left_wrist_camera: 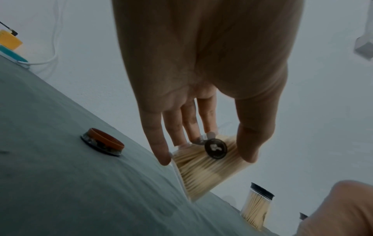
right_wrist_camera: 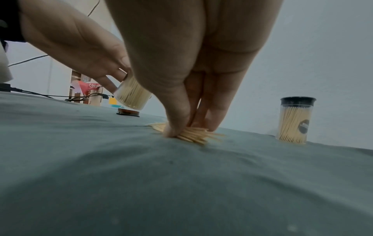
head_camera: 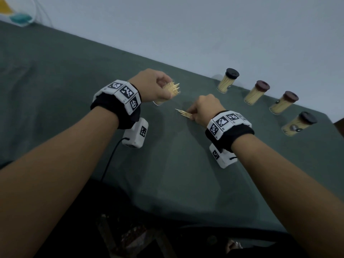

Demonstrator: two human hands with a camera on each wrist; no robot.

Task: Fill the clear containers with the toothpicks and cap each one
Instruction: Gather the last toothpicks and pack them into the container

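Head view: in the middle of the frame, the left hand [head_camera: 154, 84] wraps its fingers around a clear round plastic container [head_camera: 168, 94] stuffed with thin wooden toothpicks. The container leans, its open mouth pointing to the right of the frame. Just below and to the right, the right hand [head_camera: 203, 108] pinches a small loose bunch of pale wooden toothpicks [head_camera: 183, 113] lying on the grey-green cloth counter [head_camera: 167, 174]. Their tips point to the upper left of the frame, toward the container mouth. Four full containers with dark caps [head_camera: 257, 92] stand in a row at the right.

Left wrist view: the fingers [left_wrist_camera: 161, 143] and thumb curl around the container, low in the middle of the frame. An orange-brown round cap [left_wrist_camera: 104, 142] lies on the counter at the left, well apart.

Right wrist view: thumb and fingers [right_wrist_camera: 175, 121] press together on the bunch, flat on the counter at the centre. The tilted container hangs up and to the left. The right hand is nearer the bunch, so I think it lifts them up and to the left into the mouth.
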